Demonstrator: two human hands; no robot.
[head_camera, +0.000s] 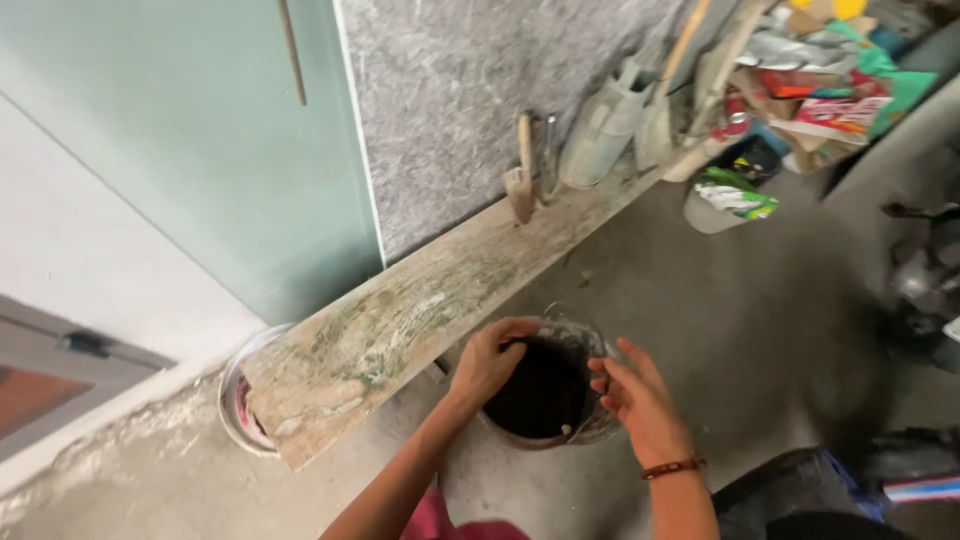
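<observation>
A dirty, paint-stained bucket (575, 335) with dark contents stands on the concrete floor just below me. My left hand (487, 360) grips its left rim, fingers curled over the edge. On the bucket's right side, my right hand (635, 395) rests at the rim with fingers spread; a red cord bracelet circles that wrist. Whether the right hand grips the rim I cannot tell.
A long weathered wooden plank (420, 310) runs diagonally along the grey wall, one end resting on a metal basin (235, 405). Trowels and a brush (522, 180) lean on the wall. A white tub (715, 205) and a pile of clutter (820, 90) lie at upper right.
</observation>
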